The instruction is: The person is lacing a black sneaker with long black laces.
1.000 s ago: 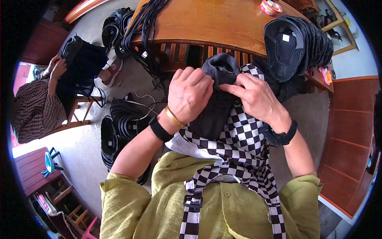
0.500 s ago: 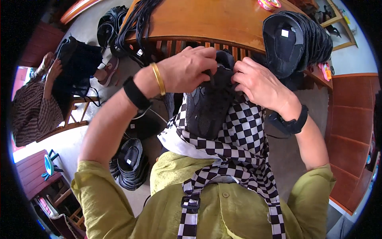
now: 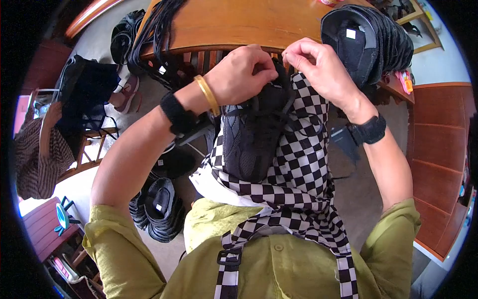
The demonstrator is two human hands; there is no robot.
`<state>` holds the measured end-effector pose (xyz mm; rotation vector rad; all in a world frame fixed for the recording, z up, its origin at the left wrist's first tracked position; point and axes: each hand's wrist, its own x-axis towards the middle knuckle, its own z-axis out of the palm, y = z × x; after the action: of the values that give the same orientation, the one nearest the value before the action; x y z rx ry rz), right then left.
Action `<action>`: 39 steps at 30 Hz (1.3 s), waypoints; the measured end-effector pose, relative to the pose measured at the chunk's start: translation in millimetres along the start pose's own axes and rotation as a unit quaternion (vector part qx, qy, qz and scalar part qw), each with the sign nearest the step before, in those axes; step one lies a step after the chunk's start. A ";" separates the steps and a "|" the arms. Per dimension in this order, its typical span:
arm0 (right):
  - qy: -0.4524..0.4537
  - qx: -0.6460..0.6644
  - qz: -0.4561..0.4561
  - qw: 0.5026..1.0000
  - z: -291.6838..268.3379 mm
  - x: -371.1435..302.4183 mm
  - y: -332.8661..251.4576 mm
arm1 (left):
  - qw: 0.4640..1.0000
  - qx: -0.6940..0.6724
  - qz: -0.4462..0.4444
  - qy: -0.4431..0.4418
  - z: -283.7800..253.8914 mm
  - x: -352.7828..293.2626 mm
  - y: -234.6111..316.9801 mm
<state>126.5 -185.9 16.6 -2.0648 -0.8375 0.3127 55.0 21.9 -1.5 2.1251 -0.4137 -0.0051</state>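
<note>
A black shoe (image 3: 251, 144), toe toward me, lies on the black-and-white checked apron (image 3: 303, 159) over my lap. A dark shoelace (image 3: 290, 112) crosses its upper and trails in loose loops at its right side. My left hand (image 3: 244, 74) is closed in a pinch above the shoe's far end, with the lace apparently at its fingertips. Up and to the right, my right hand (image 3: 318, 70) is also pinched, clear of the shoe's upper; what is between its fingertips is too thin and dark to make out.
A wooden table (image 3: 229, 25) stands ahead, with a bundle of black laces (image 3: 162, 25) at its left and nested black shoe uppers (image 3: 368, 45) at its right. More uppers (image 3: 162, 204) sit on the floor at left. Another person (image 3: 42, 144) sits at far left.
My right hand has left the shoe's side and risen away from it. My left hand has shifted slightly along the shoe. Loose lace loops now show at the shoe's right.
</note>
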 end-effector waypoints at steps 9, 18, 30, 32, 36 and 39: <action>0.076 -0.050 0.026 0.996 15.8 15.1 32.2 | 0.990 0.077 0.083 0.082 -1.4 22.9 -25.8; 0.026 -0.073 0.142 0.987 18.4 57.5 18.5 | 0.988 0.125 -0.014 0.088 -7.7 74.1 -37.4; 0.018 -0.016 0.151 0.988 -18.4 -9.6 6.4 | 0.972 0.091 -0.140 0.163 -14.2 7.3 -33.8; -0.060 0.043 0.173 0.982 -17.7 -43.4 -1.4 | 0.960 -0.109 -0.218 0.137 -3.8 -31.2 -35.1; -0.107 0.079 0.152 0.979 7.7 -91.3 -8.9 | 0.955 -0.142 -0.257 0.047 4.3 -79.8 6.2; -0.069 0.095 0.157 0.980 21.1 -107.5 -9.7 | 0.950 -0.199 -0.240 0.028 15.1 -95.4 2.1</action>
<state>31.8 -240.1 3.0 -2.0071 -0.5340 0.6899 -38.0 36.7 -23.0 1.7695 0.1399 -0.2850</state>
